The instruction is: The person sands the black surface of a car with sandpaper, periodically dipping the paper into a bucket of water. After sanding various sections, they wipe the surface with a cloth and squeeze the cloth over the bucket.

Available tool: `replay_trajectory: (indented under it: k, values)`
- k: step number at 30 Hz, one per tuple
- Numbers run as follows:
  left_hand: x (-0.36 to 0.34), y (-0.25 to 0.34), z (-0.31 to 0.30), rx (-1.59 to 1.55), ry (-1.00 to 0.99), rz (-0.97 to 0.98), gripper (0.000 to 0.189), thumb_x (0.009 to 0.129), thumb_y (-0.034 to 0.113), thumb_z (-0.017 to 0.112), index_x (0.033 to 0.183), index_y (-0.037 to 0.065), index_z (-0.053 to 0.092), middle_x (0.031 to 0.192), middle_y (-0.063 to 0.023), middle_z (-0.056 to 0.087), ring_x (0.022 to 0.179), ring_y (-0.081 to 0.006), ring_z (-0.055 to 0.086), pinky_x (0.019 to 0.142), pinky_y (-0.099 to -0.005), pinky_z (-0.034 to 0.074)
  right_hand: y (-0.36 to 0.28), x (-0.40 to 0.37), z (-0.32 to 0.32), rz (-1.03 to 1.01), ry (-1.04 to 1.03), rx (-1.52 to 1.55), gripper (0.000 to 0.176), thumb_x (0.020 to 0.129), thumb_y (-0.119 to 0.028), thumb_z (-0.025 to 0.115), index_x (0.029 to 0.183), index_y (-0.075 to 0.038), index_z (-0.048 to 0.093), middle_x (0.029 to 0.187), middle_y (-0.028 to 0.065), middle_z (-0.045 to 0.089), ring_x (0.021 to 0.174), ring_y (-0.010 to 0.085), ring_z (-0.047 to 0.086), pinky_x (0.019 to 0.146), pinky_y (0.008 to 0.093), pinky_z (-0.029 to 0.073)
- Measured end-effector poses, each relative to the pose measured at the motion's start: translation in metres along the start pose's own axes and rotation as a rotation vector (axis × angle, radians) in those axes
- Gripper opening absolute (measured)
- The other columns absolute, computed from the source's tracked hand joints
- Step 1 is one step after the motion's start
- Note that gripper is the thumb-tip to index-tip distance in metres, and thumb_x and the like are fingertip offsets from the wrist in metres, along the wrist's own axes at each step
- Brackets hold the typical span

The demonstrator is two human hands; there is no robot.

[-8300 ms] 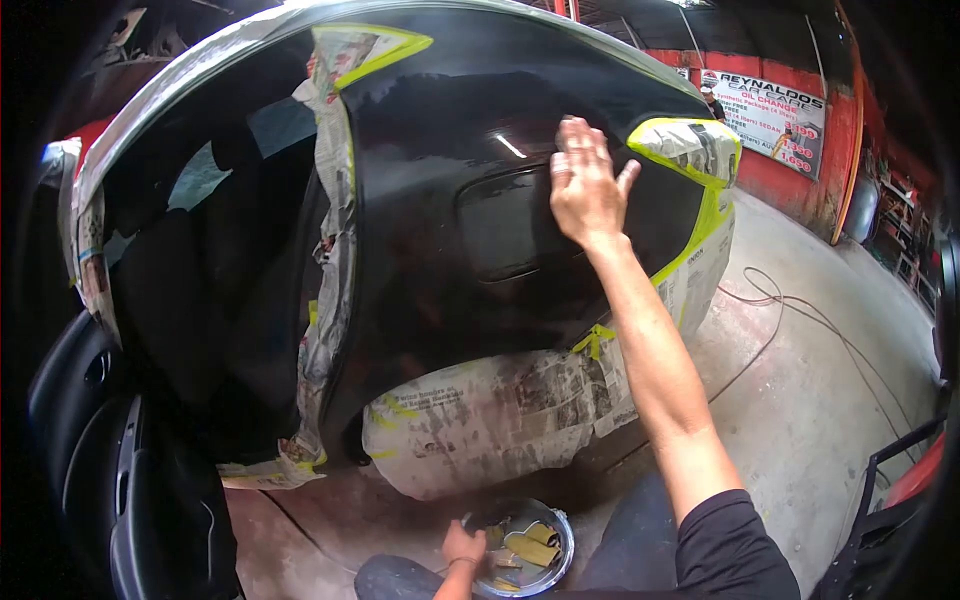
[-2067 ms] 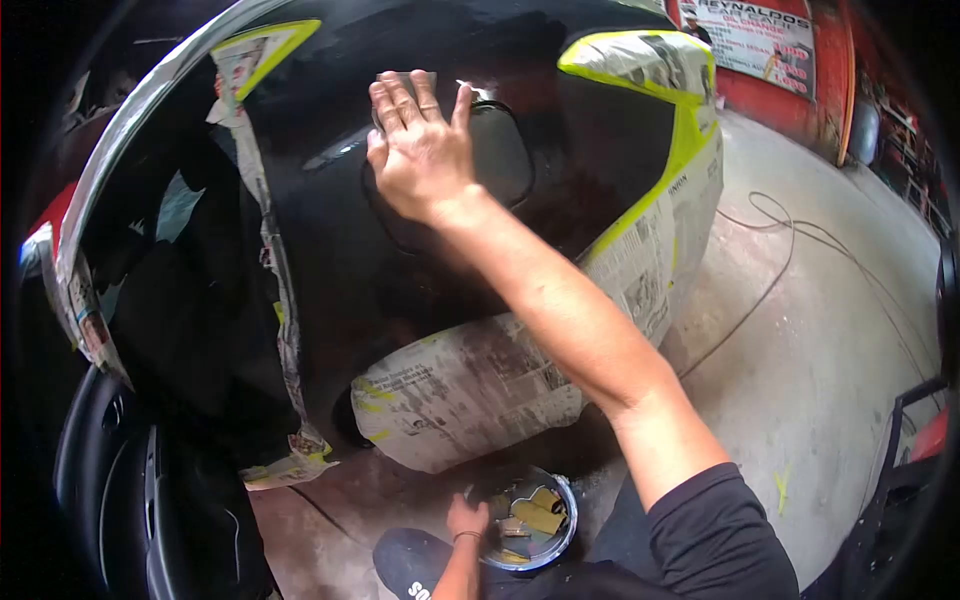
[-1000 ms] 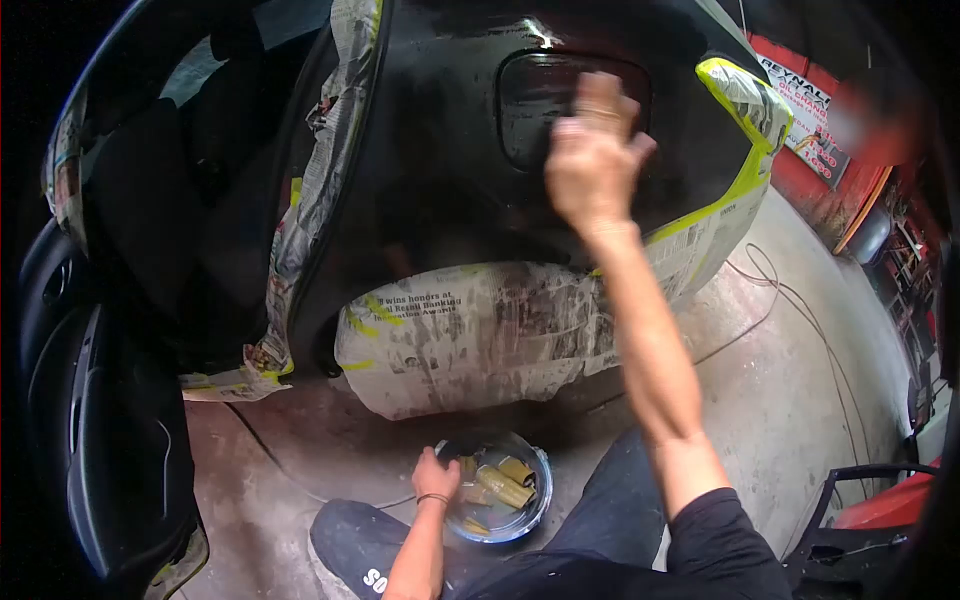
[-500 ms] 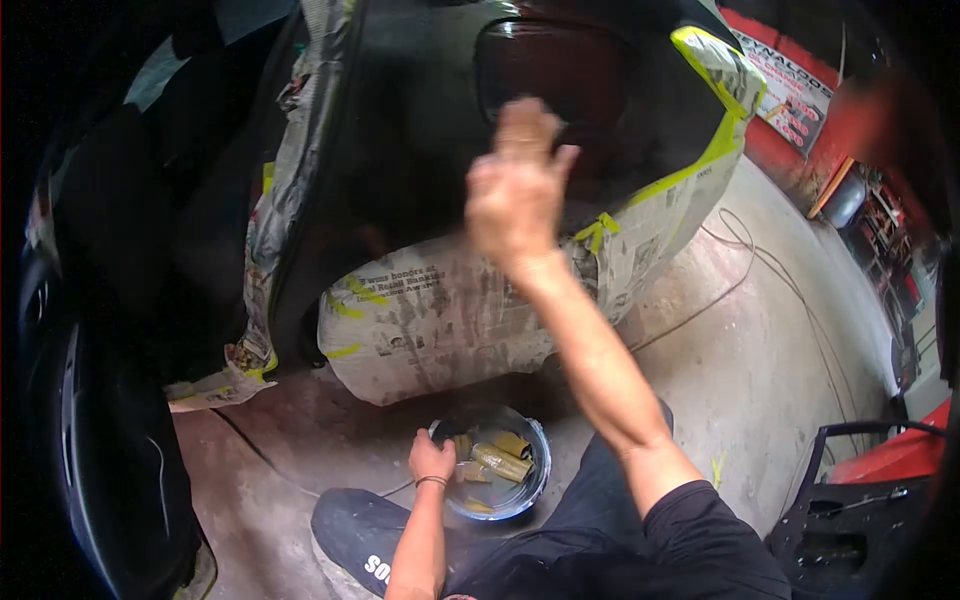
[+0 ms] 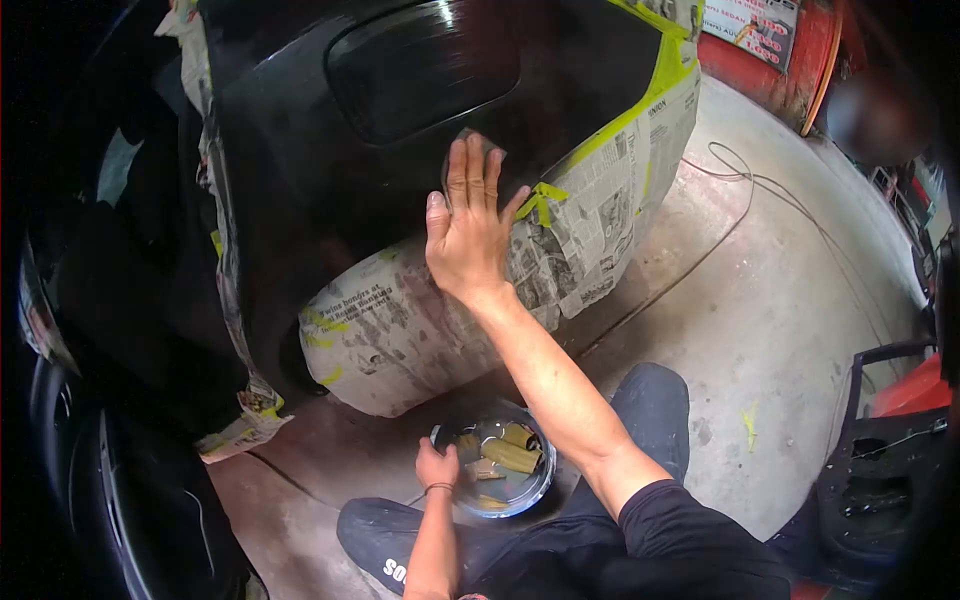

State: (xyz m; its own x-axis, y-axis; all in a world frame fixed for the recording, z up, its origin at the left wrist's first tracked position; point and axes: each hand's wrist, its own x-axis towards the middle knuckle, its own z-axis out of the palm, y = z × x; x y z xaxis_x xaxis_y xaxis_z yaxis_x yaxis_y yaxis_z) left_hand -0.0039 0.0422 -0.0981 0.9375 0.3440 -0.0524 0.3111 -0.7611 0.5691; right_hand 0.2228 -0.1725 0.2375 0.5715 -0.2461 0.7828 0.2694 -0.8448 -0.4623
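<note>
My right hand (image 5: 470, 235) lies flat against a dark car panel (image 5: 330, 190), fingers stretched forward and thumb out to the side. Beneath its fingers is a dark grey piece of sandpaper (image 5: 467, 131), mostly covered by them. The fingertips sit just below a recessed, glossy rectangular area (image 5: 425, 75). Low between the legs, my left hand (image 5: 437, 466) is closed on the left rim of a round bucket (image 5: 549, 472). Water and several curled yellowish-brown pieces (image 5: 511, 456) are in the bucket. The left fingertips are partly hidden.
Newspaper (image 5: 400, 330) with yellow-green tape (image 5: 541, 203) masks the panel's lower edge. A thin hose (image 5: 690, 250) crosses the concrete floor (image 5: 720, 330). A black door-like part (image 5: 880, 470) stands at right. Behind is a red drum (image 5: 815, 65) with a printed sign.
My right hand has come down and left across the panel, from over the recess to below it. My left hand stays on the bucket rim. The view has shifted.
</note>
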Motion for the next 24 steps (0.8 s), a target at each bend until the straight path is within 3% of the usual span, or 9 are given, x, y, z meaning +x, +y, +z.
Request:
replay_trajectory:
  k: [7, 10, 13, 14, 17, 19, 20, 21, 24]
  values:
    - [-0.001, 0.006, -0.002, 0.063, -0.005, 0.008, 0.046, 0.082, 0.031, 0.079, 0.111, 0.002, 0.059, 0.101, -0.0284, 0.073, 0.099, -0.0521, 0.070, 0.086, -0.0588, 0.055, 0.105, 0.171, -0.051, 0.141, 0.155, 0.049, 0.070, 0.114, -0.047, 0.032, 0.173, -0.009, 0.025, 0.182, 0.0128, 0.018, 0.168, 0.0390, 0.015, 0.125, 0.0798, 0.008]
    - [-0.006, 0.003, -0.003, 0.077, -0.026, -0.004, 0.049, 0.082, 0.033, 0.079, 0.113, 0.001, 0.060, 0.101, -0.0285, 0.074, 0.100, -0.0525, 0.070, 0.087, -0.0594, 0.055, 0.085, 0.150, -0.040, 0.144, 0.190, 0.064, 0.072, 0.115, -0.049, 0.030, 0.172, -0.006, 0.025, 0.182, 0.0164, 0.017, 0.168, 0.0394, 0.014, 0.126, 0.0799, 0.006]
    - [0.001, 0.011, -0.003, 0.052, -0.027, 0.029, 0.049, 0.086, 0.037, 0.079, 0.115, 0.001, 0.060, 0.099, -0.0294, 0.074, 0.099, -0.0534, 0.070, 0.086, -0.0604, 0.055, 0.092, 0.080, -0.034, -0.208, 0.018, -0.047, 0.068, 0.113, -0.050, 0.042, 0.172, -0.019, 0.031, 0.182, 0.0045, 0.023, 0.168, 0.0338, 0.017, 0.127, 0.0792, 0.004]
    - [0.000, 0.006, -0.006, 0.040, -0.033, 0.034, 0.049, 0.088, 0.038, 0.079, 0.115, 0.001, 0.061, 0.099, -0.0299, 0.074, 0.099, -0.0537, 0.070, 0.086, -0.0607, 0.054, 0.110, 0.096, -0.041, -0.267, 0.049, -0.004, 0.067, 0.112, -0.051, 0.046, 0.172, -0.024, 0.032, 0.182, -0.0010, 0.024, 0.168, 0.0303, 0.018, 0.127, 0.0791, 0.003]
    - [0.002, 0.005, -0.005, -0.045, -0.035, 0.054, 0.048, 0.093, 0.043, 0.077, 0.113, 0.002, 0.063, 0.096, -0.0309, 0.074, 0.098, -0.0550, 0.070, 0.083, -0.0606, 0.054, 0.147, 0.161, -0.056, -0.089, 0.153, 0.008, 0.067, 0.114, -0.050, 0.039, 0.172, -0.018, 0.031, 0.182, 0.0055, 0.022, 0.168, 0.0341, 0.016, 0.129, 0.0756, 0.003]
    - [0.001, 0.008, -0.002, -0.022, 0.034, 0.155, 0.046, 0.098, 0.045, 0.074, 0.113, 0.003, 0.064, 0.093, -0.0318, 0.073, 0.096, -0.0551, 0.070, 0.081, -0.0589, 0.054, 0.146, 0.188, -0.073, 0.118, 0.127, 0.009, 0.069, 0.117, -0.047, 0.025, 0.174, -0.009, 0.021, 0.181, 0.0125, 0.021, 0.168, 0.0344, 0.018, 0.130, 0.0734, 0.008]
    - [0.002, 0.012, -0.002, -0.028, -0.006, 0.160, 0.046, 0.099, 0.045, 0.073, 0.115, 0.003, 0.065, 0.094, -0.0317, 0.073, 0.097, -0.0547, 0.071, 0.081, -0.0586, 0.054, 0.142, 0.187, -0.060, 0.157, 0.177, 0.003, 0.068, 0.117, -0.048, 0.024, 0.175, -0.012, 0.018, 0.181, 0.0128, 0.021, 0.168, 0.0349, 0.018, 0.129, 0.0740, 0.009]
    - [0.005, 0.019, -0.002, -0.034, -0.050, 0.169, 0.046, 0.100, 0.045, 0.072, 0.117, 0.003, 0.066, 0.095, -0.0316, 0.074, 0.097, -0.0544, 0.071, 0.082, -0.0582, 0.055, 0.137, 0.177, -0.042, 0.143, 0.301, 0.114, 0.067, 0.115, -0.046, 0.038, 0.171, -0.011, 0.032, 0.181, 0.0123, 0.024, 0.167, 0.0408, 0.019, 0.125, 0.0793, 0.011]
    - [0.026, 0.031, 0.008, -0.020, -0.150, 0.185, 0.046, 0.101, 0.045, 0.071, 0.123, 0.004, 0.067, 0.097, -0.0307, 0.075, 0.099, -0.0540, 0.071, 0.083, -0.0572, 0.056, 0.080, 0.075, -0.022, 0.032, 0.177, 0.122, 0.066, 0.115, -0.045, 0.036, 0.172, -0.012, 0.031, 0.182, 0.0118, 0.021, 0.166, 0.0415, 0.019, 0.127, 0.0774, 0.003]
